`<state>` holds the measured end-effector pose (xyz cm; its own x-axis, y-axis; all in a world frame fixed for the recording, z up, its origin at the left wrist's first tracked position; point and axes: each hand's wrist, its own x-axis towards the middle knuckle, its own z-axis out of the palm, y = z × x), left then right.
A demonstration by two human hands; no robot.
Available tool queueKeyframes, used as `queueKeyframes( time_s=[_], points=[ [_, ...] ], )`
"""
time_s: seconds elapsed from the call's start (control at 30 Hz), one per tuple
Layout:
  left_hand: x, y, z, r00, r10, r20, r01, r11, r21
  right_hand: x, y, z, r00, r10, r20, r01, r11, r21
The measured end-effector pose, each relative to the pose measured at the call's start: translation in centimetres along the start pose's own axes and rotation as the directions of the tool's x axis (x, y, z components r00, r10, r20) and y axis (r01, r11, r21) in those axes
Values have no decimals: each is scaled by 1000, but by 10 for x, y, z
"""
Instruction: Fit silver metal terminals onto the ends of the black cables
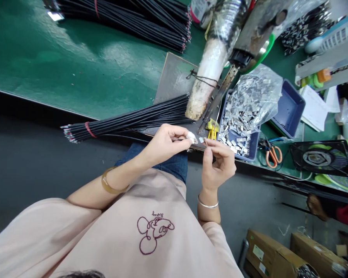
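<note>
My left hand [166, 144] is closed in a pinch above the bench's front edge. White material [191, 136] shows at its fingertips; whether it is a finger wrap or a held piece I cannot tell. Facing it a short gap away, my right hand [218, 160] pinches a small silvery metal connector [202, 139] between thumb and fingers. Beside that hand lies a blue tray [252, 153] of similar small metal connectors [239, 123]. Left of the hands, a bundle of black cables [133, 112] tied with a red band lies across the bench edge.
A white-wrapped tube [205, 81] slants down over a grey board [174, 77]. Yellow cutters [212, 129], orange-handled pliers [273, 156] and a black fan [321, 157] lie to the right. More black cables [139, 23] lie at the back. Cardboard boxes [266, 253] stand on the floor.
</note>
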<state>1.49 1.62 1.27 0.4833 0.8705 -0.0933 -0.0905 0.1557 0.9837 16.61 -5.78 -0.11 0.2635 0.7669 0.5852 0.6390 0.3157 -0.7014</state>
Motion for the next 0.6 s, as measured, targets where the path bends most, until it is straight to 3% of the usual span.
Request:
queueKeyframes(
  time_s=[0.33, 0.6],
  points=[
    [4, 1, 0, 999, -2, -43, 4, 999, 53, 4, 6, 3, 961, -264, 80, 275, 943, -186],
    [8, -1, 4, 995, -14, -94, 16, 1000, 23, 7, 10, 6, 978, -188, 90, 199, 971, -133]
  ],
)
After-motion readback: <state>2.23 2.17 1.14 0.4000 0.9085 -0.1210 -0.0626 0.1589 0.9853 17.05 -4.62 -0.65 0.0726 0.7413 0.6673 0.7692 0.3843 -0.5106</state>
